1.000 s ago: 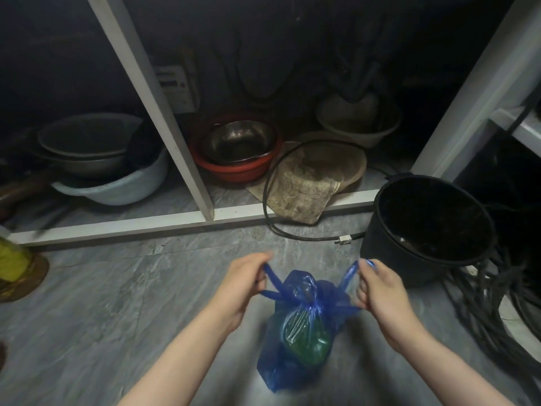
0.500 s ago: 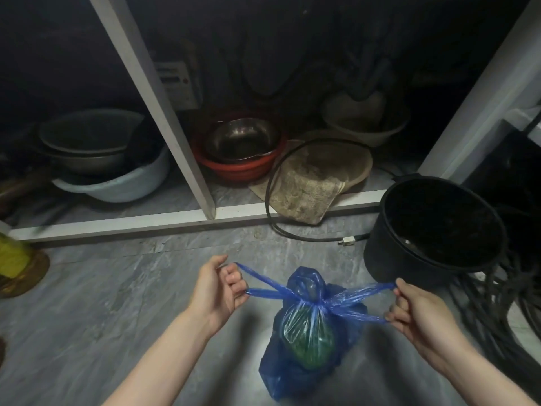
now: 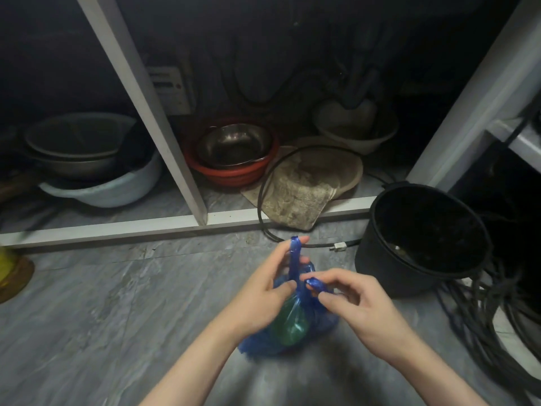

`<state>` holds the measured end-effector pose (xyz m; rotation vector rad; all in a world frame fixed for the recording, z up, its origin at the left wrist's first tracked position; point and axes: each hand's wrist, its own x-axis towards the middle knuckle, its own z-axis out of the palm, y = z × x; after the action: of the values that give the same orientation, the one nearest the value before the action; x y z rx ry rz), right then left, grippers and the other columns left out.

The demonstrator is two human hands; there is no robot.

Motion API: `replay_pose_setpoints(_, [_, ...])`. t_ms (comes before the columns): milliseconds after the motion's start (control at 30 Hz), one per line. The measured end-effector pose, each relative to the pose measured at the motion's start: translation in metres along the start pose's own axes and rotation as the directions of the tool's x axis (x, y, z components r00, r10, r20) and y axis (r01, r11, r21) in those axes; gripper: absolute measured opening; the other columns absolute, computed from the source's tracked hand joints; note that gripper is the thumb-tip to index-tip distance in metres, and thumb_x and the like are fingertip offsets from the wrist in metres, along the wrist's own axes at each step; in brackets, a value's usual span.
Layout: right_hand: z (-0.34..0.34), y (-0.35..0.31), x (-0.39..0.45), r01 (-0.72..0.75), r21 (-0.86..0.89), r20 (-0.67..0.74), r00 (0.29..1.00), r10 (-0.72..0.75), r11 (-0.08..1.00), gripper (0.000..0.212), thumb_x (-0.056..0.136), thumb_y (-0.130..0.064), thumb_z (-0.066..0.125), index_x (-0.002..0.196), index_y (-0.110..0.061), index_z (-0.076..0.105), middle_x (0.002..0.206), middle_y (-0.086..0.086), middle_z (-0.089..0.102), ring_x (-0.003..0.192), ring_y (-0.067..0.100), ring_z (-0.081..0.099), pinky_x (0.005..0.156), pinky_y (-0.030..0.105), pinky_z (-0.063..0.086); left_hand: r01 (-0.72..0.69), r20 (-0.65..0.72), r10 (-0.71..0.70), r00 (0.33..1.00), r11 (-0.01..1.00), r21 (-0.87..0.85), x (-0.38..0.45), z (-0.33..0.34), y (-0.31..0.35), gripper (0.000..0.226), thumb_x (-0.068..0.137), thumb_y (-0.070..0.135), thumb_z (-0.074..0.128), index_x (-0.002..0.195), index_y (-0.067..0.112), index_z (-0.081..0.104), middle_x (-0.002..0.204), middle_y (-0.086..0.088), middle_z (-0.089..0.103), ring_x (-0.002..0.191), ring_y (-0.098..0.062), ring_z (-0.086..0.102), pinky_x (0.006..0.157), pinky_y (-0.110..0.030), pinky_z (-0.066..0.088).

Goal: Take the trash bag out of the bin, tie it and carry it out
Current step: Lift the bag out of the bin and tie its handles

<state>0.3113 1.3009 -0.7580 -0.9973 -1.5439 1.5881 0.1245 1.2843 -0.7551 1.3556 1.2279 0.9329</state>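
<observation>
A blue plastic trash bag point(image 3: 295, 326) with something green inside sits on the grey tiled floor, close in front of me. My left hand point(image 3: 263, 294) pinches one bag handle, which stands upright between its fingers. My right hand point(image 3: 360, 306) pinches the other handle, a short blue loop near the bag's neck. Both hands meet just above the bag. The black round bin point(image 3: 421, 238) stands to the right, upright, with a little debris at its bottom.
An open white cabinet frame point(image 3: 181, 221) holds stacked bowls point(image 3: 234, 153), a pale basin point(image 3: 99, 189) and a worn cloth point(image 3: 298, 194). A black cord with a plug point(image 3: 336, 246) lies on the floor. Coiled cables point(image 3: 483, 317) sit at the right. A yellow object point(image 3: 8, 265) is at the left edge.
My hands had pulled the two handles wide apart; now they have come together over the bag, the left handle held up and the right one looped by the neck.
</observation>
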Motion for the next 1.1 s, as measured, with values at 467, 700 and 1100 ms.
replay_pose_setpoints(467, [0.023, -0.013, 0.014, 0.508, -0.512, 0.072, 0.829, -0.555, 0.693, 0.011, 0.084, -0.018, 0.072, 0.092, -0.022, 0.077, 0.09, -0.02, 0.07, 0.087, 0.008, 0.061, 0.079, 0.033, 0.049, -0.096, 0.131, 0.042, 0.99, 0.896, 0.434, 0.01, -0.002, 0.0, 0.036, 0.074, -0.004, 0.052, 0.068, 0.031, 0.06, 0.065, 0.007, 0.064, 0.061, 0.007, 0.051, 0.057, -0.022, 0.045])
replay_pose_setpoints(700, [0.025, -0.011, 0.01, 0.42, -0.517, -0.054, 0.853, -0.518, 0.746, 0.018, 0.084, 0.001, 0.065, 0.092, -0.015, 0.072, 0.091, -0.005, 0.069, 0.089, 0.007, 0.065, 0.078, 0.022, 0.05, -0.063, 0.175, 0.023, 0.984, 0.972, 0.228, 0.005, 0.009, 0.012, 0.035, 0.081, -0.012, 0.047, 0.076, 0.019, 0.063, 0.074, 0.015, 0.067, 0.072, 0.005, 0.059, 0.062, -0.017, 0.046])
replay_pose_setpoints(1100, [0.028, -0.02, 0.007, 0.335, -0.548, -0.158, 0.859, -0.488, 0.766, 0.019, 0.086, -0.005, 0.063, 0.093, -0.02, 0.071, 0.087, -0.007, 0.062, 0.084, 0.008, 0.061, 0.072, 0.016, 0.044, 0.087, 0.076, -0.088, 0.993, 0.996, 0.021, 0.01, 0.009, 0.004, 0.01, 0.081, 0.003, 0.067, 0.085, -0.006, 0.065, 0.079, -0.018, 0.065, 0.075, -0.019, 0.059, 0.067, -0.038, 0.048])
